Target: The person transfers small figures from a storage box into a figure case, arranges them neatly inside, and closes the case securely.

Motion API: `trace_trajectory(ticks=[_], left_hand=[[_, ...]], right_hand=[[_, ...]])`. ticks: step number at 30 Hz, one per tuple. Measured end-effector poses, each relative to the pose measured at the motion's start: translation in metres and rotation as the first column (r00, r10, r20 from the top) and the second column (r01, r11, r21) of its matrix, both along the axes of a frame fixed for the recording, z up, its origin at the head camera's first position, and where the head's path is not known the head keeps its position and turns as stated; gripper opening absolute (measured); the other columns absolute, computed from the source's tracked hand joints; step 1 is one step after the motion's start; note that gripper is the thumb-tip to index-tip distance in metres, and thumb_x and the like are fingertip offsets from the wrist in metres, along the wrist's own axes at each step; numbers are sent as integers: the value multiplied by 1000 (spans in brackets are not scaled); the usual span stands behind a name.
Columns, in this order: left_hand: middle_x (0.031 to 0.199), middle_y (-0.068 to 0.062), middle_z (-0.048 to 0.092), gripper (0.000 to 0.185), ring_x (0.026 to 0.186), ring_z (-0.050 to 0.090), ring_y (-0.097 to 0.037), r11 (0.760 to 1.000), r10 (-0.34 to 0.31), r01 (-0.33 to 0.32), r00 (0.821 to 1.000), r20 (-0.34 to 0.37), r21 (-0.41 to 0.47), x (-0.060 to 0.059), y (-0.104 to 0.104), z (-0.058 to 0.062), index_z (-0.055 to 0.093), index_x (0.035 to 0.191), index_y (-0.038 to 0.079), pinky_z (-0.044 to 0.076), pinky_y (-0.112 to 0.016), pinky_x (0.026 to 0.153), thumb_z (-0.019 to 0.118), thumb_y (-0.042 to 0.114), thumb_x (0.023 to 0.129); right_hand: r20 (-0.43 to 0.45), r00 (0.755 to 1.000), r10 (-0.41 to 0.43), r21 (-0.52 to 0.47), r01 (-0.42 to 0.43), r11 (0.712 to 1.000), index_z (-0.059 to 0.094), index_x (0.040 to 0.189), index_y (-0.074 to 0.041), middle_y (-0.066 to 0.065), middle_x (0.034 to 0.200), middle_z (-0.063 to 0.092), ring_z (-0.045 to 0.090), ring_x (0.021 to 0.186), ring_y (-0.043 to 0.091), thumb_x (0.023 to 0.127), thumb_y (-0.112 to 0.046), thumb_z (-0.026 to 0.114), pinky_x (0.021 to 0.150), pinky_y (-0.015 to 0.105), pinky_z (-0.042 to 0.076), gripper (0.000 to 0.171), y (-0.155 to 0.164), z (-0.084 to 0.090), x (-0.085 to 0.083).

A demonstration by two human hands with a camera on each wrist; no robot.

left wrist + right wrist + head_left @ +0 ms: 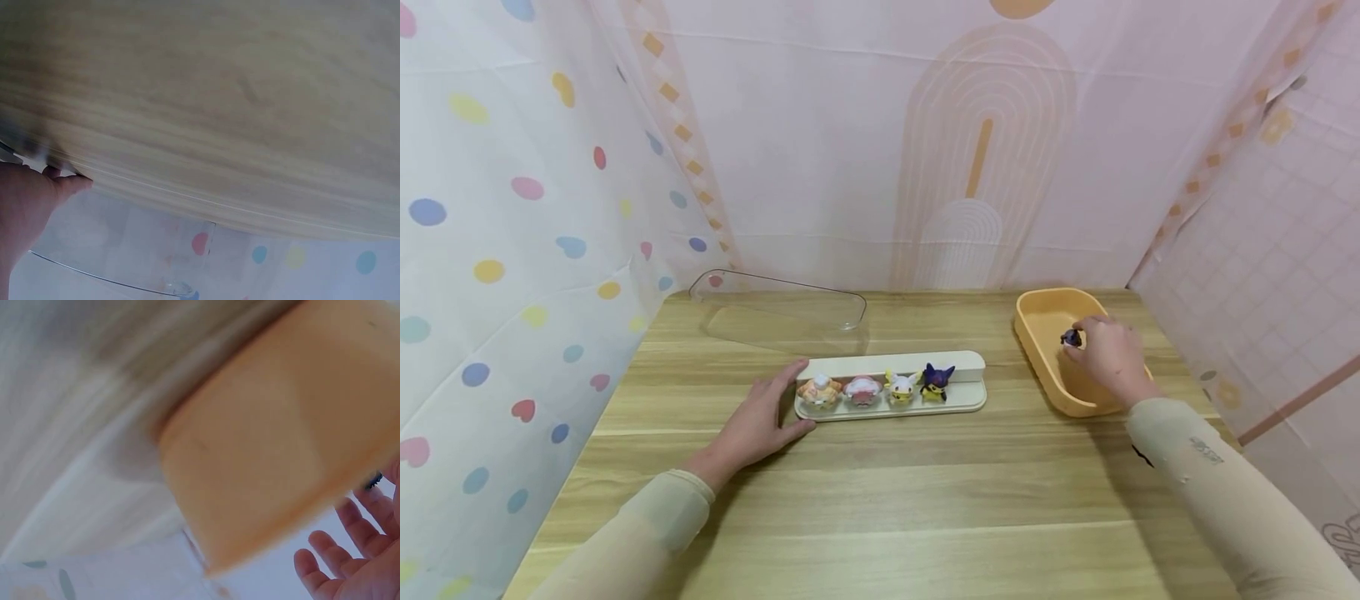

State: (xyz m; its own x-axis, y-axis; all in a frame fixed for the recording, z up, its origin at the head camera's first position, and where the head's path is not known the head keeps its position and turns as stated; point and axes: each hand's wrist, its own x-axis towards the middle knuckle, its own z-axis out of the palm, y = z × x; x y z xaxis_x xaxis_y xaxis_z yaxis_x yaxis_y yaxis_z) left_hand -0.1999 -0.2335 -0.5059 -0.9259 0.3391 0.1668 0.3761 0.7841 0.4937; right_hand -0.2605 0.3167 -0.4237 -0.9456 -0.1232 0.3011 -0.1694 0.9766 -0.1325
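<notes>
My left hand [754,427] holds the left end of a long cream display base [887,364], thumb at the front edge and fingers at the back. On the base stand several small figurines in a row: an orange and white one [820,392], a pink and white one [862,391], a white and yellow one [902,388] and a purple and yellow one [936,382]. My right hand [1112,354] pinches a dark purple figurine [1071,338] over the orange basket [1033,354]. In the right wrist view only a dark bit of the figurine [374,481] shows beside the fingers.
A clear plastic cover [782,304] lies behind the base at the back left of the wooden table [925,500]. Patterned curtains [820,167] close off the back and both sides. The basket's raised wall [250,444] stands close to the right hand.
</notes>
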Motion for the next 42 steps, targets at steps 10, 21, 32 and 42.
trace_trajectory(ticks=[10, 21, 32, 42], left_hand=[[166, -19, 47, 101, 141, 55, -52, 1000, -5, 5, 1000, -5, 5, 0, 0, -1, 26, 169, 20, 26, -70, 128, 89, 33, 90], [167, -19, 46, 101, 143, 53, -51, 1000, -10, 10, 1000, -17, 4, -1, -1, 0, 27, 169, 18, 30, -71, 125, 89, 32, 89], [166, -18, 48, 100, 141, 53, -51, 1000, -2, 2, 1000, -20, 4, -2, -2, -2, 27, 169, 21, 39, -70, 120, 88, 34, 90], [167, -19, 45, 101, 143, 53, -52, 1000, -9, 9, 1000, -9, 5, -2, -2, -2, 26, 169, 20, 25, -71, 128, 89, 32, 90]], right_hand=[[-153, 986, 63, -2, -64, 998, 76, 115, 6, 25, 122, 76, 66, 121, 53, 84, -21, 90, 96, 72, 53, 43, -17, 30, 15], [-231, 952, 202, 24, -202, 979, 80, 109, 3, 23, 120, 76, 64, 128, 49, 80, -19, 94, 96, 75, 53, 40, -47, 32, 29], [-177, 945, 276, 13, -278, 960, 80, 108, 0, 19, 123, 77, 64, 131, 47, 79, -20, 95, 104, 68, 52, 38, -80, 29, 44], [-130, 916, 379, 13, -381, 925, 80, 104, -4, 15, 122, 77, 65, 131, 43, 78, -24, 97, 105, 65, 53, 37, -112, 10, 53]])
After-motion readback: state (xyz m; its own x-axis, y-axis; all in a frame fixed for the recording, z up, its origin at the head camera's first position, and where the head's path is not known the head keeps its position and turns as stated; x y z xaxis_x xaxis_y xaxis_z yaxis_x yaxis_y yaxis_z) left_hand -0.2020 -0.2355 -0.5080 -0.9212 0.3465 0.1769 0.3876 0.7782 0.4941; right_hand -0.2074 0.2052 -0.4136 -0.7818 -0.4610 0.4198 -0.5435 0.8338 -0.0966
